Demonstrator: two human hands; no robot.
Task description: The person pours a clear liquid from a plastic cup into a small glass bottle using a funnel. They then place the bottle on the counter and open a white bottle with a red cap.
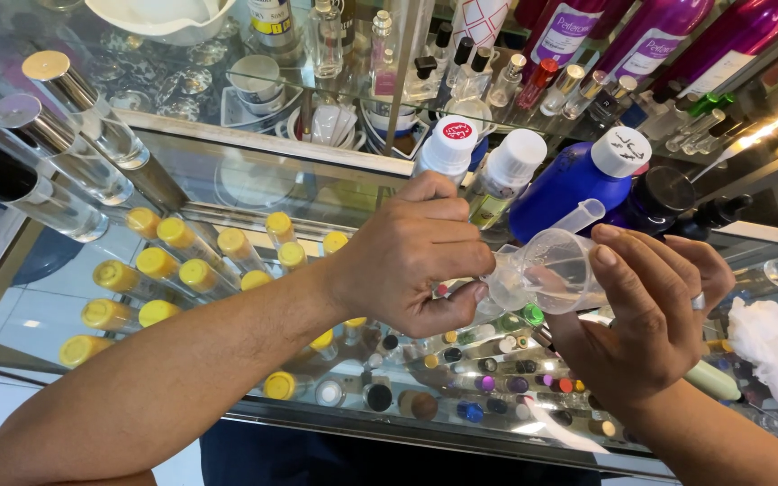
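- Here, a clear plastic measuring cup (pixel 547 270) with a small spout sits between both hands above a glass counter (pixel 254 184); its wall is thin, see-through and glossy.
- The right hand (pixel 650 315) cups it from the right and near side, fingers curled along the wall and thumb laid flat on the side facing the camera, clamped on the cup, which tips toward the left.
- The left hand (pixel 411 256) is bunched into a loose fist just left of the cup, thumb and forefinger pinched together at its lip; what they pinch is too hidden to tell.
- Both forearms reach in from the near edge, the left one crossing the frame on a slant.
- Just beyond the hands stand two white-capped bottles (pixel 483 162) and a rounded blue bottle (pixel 565 184) with a white screw cap, smooth plastic.
- To the left, under the glass, lie rows of small vials with yellow caps (pixel 182 270); nearer, mixed small caps in many colours.
- Far left, three tall clear cylinders (pixel 74 135) with metallic tops lean on a slant.
- At the far right, a crumpled white tissue (pixel 772 346) rests on the counter.
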